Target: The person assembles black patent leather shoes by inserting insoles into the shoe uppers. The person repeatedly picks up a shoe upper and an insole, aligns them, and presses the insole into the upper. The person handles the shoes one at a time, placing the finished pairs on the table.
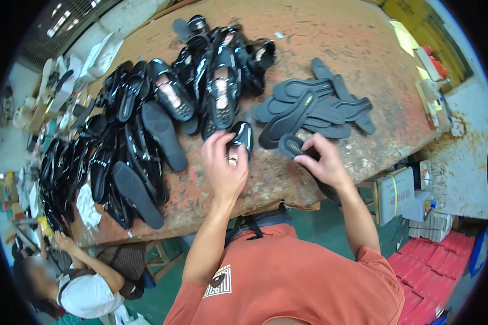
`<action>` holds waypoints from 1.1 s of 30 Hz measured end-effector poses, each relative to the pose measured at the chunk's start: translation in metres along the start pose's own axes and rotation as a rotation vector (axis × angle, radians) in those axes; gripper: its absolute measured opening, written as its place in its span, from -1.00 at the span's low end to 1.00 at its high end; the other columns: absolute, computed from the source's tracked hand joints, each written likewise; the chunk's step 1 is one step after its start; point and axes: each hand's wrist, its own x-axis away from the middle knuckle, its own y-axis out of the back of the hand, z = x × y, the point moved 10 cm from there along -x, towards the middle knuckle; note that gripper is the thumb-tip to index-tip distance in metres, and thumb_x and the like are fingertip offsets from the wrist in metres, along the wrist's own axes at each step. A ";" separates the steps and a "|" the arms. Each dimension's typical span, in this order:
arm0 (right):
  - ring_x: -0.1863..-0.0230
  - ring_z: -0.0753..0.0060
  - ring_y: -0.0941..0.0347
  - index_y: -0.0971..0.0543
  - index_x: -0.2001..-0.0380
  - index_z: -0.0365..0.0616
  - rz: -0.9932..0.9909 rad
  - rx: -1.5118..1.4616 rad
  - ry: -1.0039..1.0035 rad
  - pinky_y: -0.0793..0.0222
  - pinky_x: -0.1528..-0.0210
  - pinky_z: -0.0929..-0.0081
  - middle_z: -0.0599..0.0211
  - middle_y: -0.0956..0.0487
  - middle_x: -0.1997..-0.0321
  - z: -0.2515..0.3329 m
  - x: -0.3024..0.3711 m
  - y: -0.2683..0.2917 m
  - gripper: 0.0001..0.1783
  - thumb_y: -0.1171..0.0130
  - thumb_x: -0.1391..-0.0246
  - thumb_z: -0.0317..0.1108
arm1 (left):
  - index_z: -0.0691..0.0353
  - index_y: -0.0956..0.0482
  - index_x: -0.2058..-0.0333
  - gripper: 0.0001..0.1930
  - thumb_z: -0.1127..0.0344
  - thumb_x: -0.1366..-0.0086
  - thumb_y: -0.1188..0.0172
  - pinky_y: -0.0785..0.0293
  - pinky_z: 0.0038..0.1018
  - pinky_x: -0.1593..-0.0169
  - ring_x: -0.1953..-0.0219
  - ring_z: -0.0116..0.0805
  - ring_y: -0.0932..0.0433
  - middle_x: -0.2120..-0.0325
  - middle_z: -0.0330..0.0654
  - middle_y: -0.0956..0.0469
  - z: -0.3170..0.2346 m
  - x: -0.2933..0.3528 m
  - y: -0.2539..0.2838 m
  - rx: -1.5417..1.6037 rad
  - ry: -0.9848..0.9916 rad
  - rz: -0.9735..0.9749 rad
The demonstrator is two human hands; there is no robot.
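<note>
My left hand [225,168] is closed around a shiny black patent shoe [243,134] near the table's front edge; its fingers cover part of the shoe. To the right, my right hand [329,167] pinches a black insole [290,145] between thumb and fingers. Gold marking shows at the insole's upper end, and its other end runs down beneath the hand. Just beyond that hand lies a loose heap of black insoles [293,115], overlapping at various angles. Many black patent shoes [171,92] are piled beyond and left of my left hand, some with their soles up.
The worn brown table [331,32] carries both heaps. At the lower left a co-worker [87,290] in a white top reaches toward the shoes. Cartons [396,195] and stacked pink-red packages [434,265] stand at the right. White crumpled paper [88,206] lies among the shoes.
</note>
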 end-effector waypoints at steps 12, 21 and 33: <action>-0.07 -0.14 -0.52 -0.48 -0.12 -0.12 -0.074 0.437 -0.022 -0.47 -0.10 0.02 0.06 -0.56 -0.04 -0.010 0.057 -0.044 -0.28 -0.65 0.08 -0.24 | 0.36 -0.76 0.01 -0.77 0.44 -0.41 -0.32 -0.63 -0.35 0.00 0.14 -0.12 -0.78 0.18 0.00 -0.79 0.132 0.110 0.087 0.128 0.407 0.249; 0.01 -0.04 -0.60 -0.51 0.03 -0.10 0.522 0.286 -0.071 -0.53 -0.01 0.08 0.12 -0.62 0.12 0.070 0.013 -0.085 -0.40 -0.59 0.12 -0.28 | 0.27 -0.77 0.03 -0.75 0.32 -0.38 -0.41 -0.59 -0.26 0.13 0.26 -0.12 -0.69 0.22 -0.01 -0.75 0.131 0.105 0.073 0.143 0.272 0.344; -0.06 0.13 -0.67 -0.82 0.13 0.01 0.585 0.312 0.584 -0.61 -0.08 0.16 0.35 -0.73 0.03 0.132 0.005 -0.212 -0.70 -0.49 -0.02 -0.27 | 0.47 -0.64 -0.18 -0.64 0.57 -0.43 -0.30 -0.76 -0.50 0.04 0.18 -0.39 -0.75 0.01 -0.07 -0.58 0.164 0.211 0.113 0.495 0.906 0.083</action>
